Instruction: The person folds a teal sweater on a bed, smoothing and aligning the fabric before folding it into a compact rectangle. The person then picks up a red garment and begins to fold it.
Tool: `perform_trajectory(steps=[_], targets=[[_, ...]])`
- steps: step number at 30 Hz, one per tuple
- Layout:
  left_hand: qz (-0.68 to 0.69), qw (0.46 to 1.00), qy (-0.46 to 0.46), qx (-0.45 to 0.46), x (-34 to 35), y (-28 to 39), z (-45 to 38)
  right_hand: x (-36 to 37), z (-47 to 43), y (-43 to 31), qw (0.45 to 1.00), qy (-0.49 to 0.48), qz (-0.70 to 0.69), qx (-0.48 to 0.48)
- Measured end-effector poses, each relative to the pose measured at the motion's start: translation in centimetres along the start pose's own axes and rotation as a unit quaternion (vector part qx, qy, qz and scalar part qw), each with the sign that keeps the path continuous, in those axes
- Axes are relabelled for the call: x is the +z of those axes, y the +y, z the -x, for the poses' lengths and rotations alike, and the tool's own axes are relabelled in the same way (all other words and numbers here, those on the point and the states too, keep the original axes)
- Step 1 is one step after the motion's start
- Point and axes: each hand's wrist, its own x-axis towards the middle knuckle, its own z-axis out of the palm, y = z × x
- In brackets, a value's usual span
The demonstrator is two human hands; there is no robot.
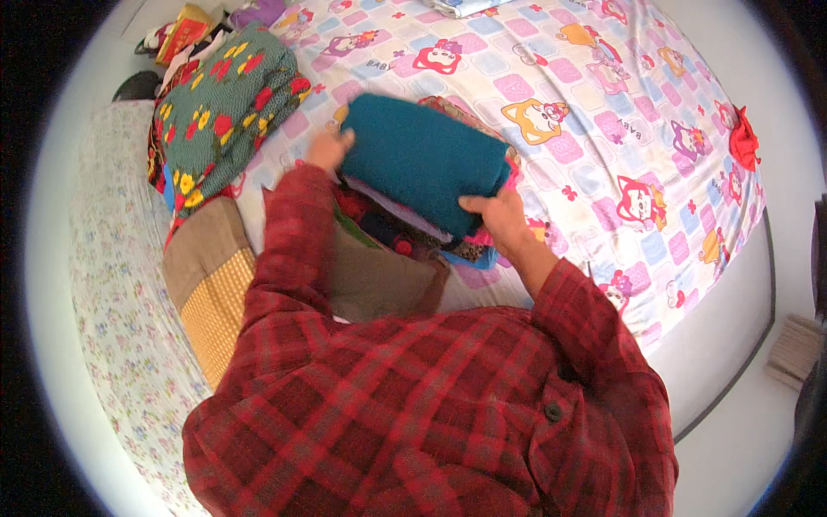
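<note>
A folded teal cloth (420,161) lies over a stack of folded clothes (381,226) on the bed before me. My left hand (328,150), slightly blurred, is at the cloth's left edge, its thumb towards the fabric. My right hand (507,216) grips the cloth's near right corner, thumb on top and the other fingers hidden beneath. Lilac, dark patterned, pink and blue edges show from the stack below. Nearer to me lies a brown-grey cloth item (381,278), partly covered by my left sleeve.
Cartoon-print bedsheet (588,168) spreads under everything. At left are a green flowered textile (219,116) and a brown and yellow cushion or folded cloth (213,278). A red cloth (745,139) lies at the bed's right edge. A floral cover (129,291) borders the left side.
</note>
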Motion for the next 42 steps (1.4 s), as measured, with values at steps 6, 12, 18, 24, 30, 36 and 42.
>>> perform_trajectory(steps=[6, 12, 18, 24, 30, 36, 42], targets=[[0.388, 0.906, -0.095, -0.141, 3.9, -1.1, 1.0, -0.9, -1.3, 1.1, 0.996, -0.005, 0.08, 0.042], [-0.047, 0.979, 0.191, 0.061, 0.5, 2.1, 1.7, -2.0, -0.8, 2.0, 0.988, -0.026, 0.15, 0.036], [-0.128, 0.966, 0.12, 0.19, 1.8, 17.3, 6.4, -1.6, 2.1, -1.9, 0.977, -0.058, 0.182, 0.097], [-0.121, 0.977, 0.065, 0.166, 4.1, 18.4, 6.8, -6.9, 1.4, 1.6, 0.963, 0.053, 0.265, -0.01], [-0.132, 0.974, 0.082, 0.162, 4.1, 18.3, 6.8, -20.6, 0.0, 0.9, 0.756, 0.283, 0.555, -0.202], [-0.17, 0.972, 0.052, 0.154, 3.5, 18.0, 6.7, -29.7, 5.6, 2.8, 0.661, 0.358, 0.659, 0.022], [-0.295, 0.943, -0.102, 0.116, -0.2, 23.9, 5.4, -30.9, 8.1, 4.0, 0.657, 0.301, 0.69, 0.045]])
